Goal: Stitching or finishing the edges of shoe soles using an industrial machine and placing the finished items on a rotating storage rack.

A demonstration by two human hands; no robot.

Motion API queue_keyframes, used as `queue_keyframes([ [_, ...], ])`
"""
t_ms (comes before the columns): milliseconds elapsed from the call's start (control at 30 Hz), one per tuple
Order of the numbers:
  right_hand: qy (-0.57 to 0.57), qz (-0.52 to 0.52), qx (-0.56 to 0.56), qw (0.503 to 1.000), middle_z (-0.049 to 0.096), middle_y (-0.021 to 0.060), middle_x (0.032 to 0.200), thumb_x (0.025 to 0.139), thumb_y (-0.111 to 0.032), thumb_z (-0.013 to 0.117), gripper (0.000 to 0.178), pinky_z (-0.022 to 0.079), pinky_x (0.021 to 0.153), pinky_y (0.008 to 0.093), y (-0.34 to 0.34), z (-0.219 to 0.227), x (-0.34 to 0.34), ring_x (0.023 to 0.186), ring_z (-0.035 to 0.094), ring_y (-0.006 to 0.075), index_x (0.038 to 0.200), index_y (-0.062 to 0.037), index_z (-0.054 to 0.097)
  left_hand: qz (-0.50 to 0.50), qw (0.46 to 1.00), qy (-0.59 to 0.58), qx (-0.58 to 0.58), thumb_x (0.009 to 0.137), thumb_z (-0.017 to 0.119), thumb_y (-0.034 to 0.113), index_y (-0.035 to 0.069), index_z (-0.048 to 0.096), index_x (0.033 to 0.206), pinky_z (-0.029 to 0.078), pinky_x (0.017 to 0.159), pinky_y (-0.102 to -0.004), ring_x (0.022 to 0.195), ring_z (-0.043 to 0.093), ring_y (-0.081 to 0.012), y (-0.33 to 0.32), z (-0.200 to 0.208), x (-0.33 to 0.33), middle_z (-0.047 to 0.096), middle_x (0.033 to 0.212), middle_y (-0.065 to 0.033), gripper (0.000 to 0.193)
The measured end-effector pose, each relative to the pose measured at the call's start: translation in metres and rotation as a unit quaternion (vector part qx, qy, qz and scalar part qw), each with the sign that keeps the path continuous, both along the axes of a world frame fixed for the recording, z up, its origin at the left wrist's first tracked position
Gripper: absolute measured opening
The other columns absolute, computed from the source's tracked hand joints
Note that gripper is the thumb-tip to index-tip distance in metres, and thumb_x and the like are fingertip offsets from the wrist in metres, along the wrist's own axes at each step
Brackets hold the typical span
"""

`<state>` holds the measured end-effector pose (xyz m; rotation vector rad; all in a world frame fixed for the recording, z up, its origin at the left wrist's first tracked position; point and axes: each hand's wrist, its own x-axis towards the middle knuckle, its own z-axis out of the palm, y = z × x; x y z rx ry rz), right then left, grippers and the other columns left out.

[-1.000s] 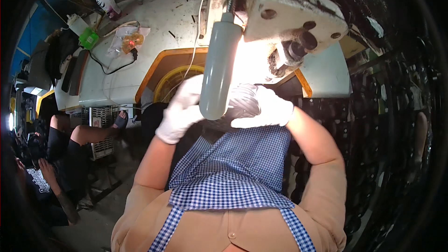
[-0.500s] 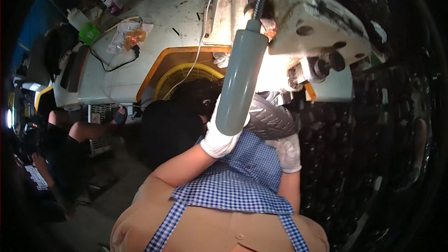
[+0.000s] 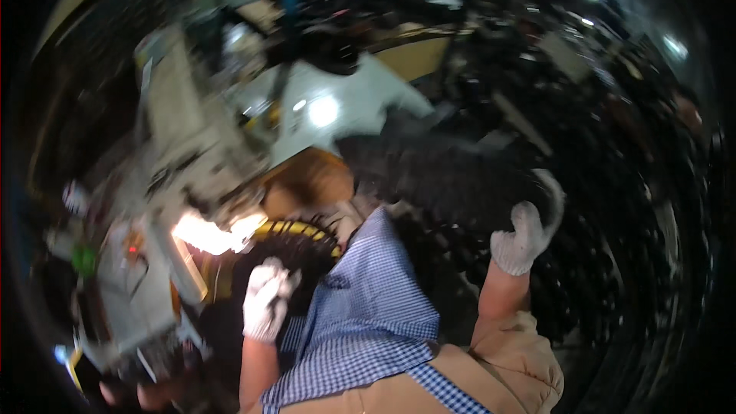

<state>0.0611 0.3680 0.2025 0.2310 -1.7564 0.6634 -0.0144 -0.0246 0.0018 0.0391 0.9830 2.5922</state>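
Observation:
My right hand, in a white knit glove, grips the right end of a blurred black tyre, its thumb apart from its fingers. The tyre stretches leftward in front of my blue checked apron. My left hand, gloved in white too, is raised at the left of the apron with its fingers curled and nothing visible in it. Beyond that hand stands a pale, stained machine with a bright lamp glow under its arm.
A pale worktable with a small red light and a green container lies at the left. Near the machine is a yellow basket. Dark, glossy heaped items fill the right side. Another person's legs show at lower left.
My view has swung to the right, so the machine now appears at left. My left hand has come away from the machine's grey lamp, and my right hand has moved rightward with the tyre.

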Motion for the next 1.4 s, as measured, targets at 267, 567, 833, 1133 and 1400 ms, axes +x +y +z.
queue_keyframes([
  [267,0.012,-0.520,0.336,0.785,0.064,0.0083,0.118,0.088,-0.023,0.074,0.037,0.053,0.091,0.0397,0.121,0.212,-0.023,0.109,0.060,0.0309,0.124,-0.0178,0.067,-0.061,0.995,-0.081,-0.013,0.094,0.069,0.015,0.012,0.059,0.108,0.060,0.071,-0.0409,0.069,0.060,-0.0133,0.016,-0.009,0.000,0.065,0.094,-0.0055,0.017],
  [567,-0.194,-0.693,0.261,0.643,0.059,0.0048,0.135,0.085,-0.037,0.073,0.052,0.049,0.103,0.0424,0.178,0.225,-0.016,0.124,0.057,0.0271,0.133,-0.0184,0.062,-0.057,0.990,-0.111,-0.072,0.092,0.072,0.023,0.018,0.060,0.114,0.052,0.067,-0.0342,0.069,0.057,-0.0100,0.026,-0.002,-0.003,0.064,0.094,0.0026,0.025],
  [833,0.036,-0.552,0.188,0.812,0.069,0.0168,0.117,0.087,-0.030,0.076,0.040,0.051,0.097,0.0412,0.122,0.203,0.023,0.106,0.066,0.0359,0.118,-0.0057,0.072,-0.122,0.981,-0.128,-0.083,0.096,0.067,0.029,0.012,0.061,0.117,0.049,0.064,-0.0321,0.063,0.055,-0.0098,0.035,0.017,0.006,0.065,0.088,0.0004,0.028],
  [1133,-0.351,0.156,-0.410,0.827,0.061,0.0189,0.135,0.074,-0.006,0.074,0.068,0.049,0.107,0.0397,-0.069,-0.040,0.015,0.121,0.061,0.0266,0.137,0.0079,0.054,-0.038,0.987,-0.001,0.154,0.080,0.080,0.046,0.007,0.041,0.148,0.044,0.112,-0.0508,0.133,0.053,-0.0337,0.071,0.043,0.010,0.055,0.143,-0.0174,0.088],
  [1400,-0.462,0.495,-0.450,0.582,0.049,0.0130,0.150,0.068,-0.014,0.079,0.094,0.044,0.113,0.0457,-0.115,-0.154,0.003,0.135,0.051,0.0288,0.152,-0.0041,0.040,0.042,0.992,-0.082,0.087,0.086,0.074,0.033,0.003,0.039,0.150,0.044,0.114,-0.0481,0.135,0.053,-0.0335,-0.015,0.017,0.025,0.051,0.147,-0.0193,0.079],
])
